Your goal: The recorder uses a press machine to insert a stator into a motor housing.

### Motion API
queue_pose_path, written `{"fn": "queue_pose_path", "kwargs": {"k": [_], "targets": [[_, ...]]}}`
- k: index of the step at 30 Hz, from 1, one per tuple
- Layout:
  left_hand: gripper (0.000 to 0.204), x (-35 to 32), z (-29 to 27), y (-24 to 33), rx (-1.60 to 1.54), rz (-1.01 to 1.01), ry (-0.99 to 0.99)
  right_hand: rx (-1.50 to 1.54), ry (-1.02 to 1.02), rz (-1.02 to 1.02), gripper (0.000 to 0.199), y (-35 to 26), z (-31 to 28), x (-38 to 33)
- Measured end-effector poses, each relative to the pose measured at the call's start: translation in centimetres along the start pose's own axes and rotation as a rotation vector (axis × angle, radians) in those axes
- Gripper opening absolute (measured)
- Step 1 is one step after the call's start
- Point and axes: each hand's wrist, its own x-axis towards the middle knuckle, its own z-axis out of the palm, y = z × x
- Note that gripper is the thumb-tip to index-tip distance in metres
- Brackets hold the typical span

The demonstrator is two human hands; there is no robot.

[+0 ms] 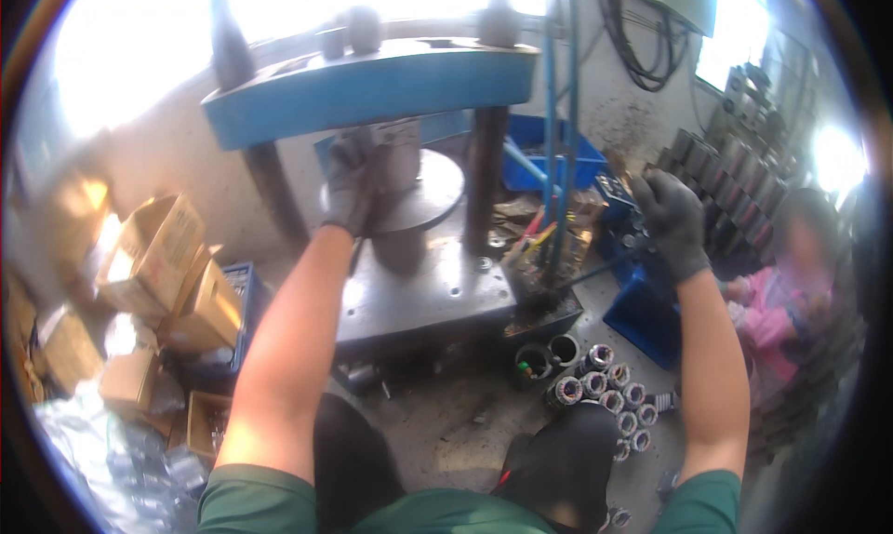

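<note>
My left hand [356,186], in a dark glove, grips a grey metal cylinder [402,166] standing on the round plate [439,192] of a press with a blue top beam [372,87]. My right hand [672,220], also gloved, is out to the right, closed around the end of a thin dark lever [595,272] beside a blue control box [616,192]. The grey base plate [428,297] of the press lies below the round plate.
Several ring-shaped wound metal parts [605,393] lie on the floor by my right knee. Cardboard boxes [167,273] pile up at left beside a blue crate [244,301]. A blue bin [651,318] sits right; a person in pink [777,315] crouches beyond it.
</note>
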Motion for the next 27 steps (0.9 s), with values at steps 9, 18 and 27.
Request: {"fn": "queue_pose_path", "kwargs": {"k": [9, 18, 27], "targets": [[0.053, 8.1, -8.9, -8.6, -0.205, 0.370, -0.124, -0.006, 0.024, -0.109, 0.041, -1.9, 4.4, 5.4], [0.042, 12.5, -4.3, 0.3, -0.497, -0.156, -0.642, 0.101, -0.158, 0.278, 0.041, -0.9, 2.7, 5.3], [0.038, 21.2, -5.7, 0.8, 0.362, 0.247, -0.640, 0.071, -0.225, 0.337, 0.041, -1.4, 2.8, 5.6]]}}
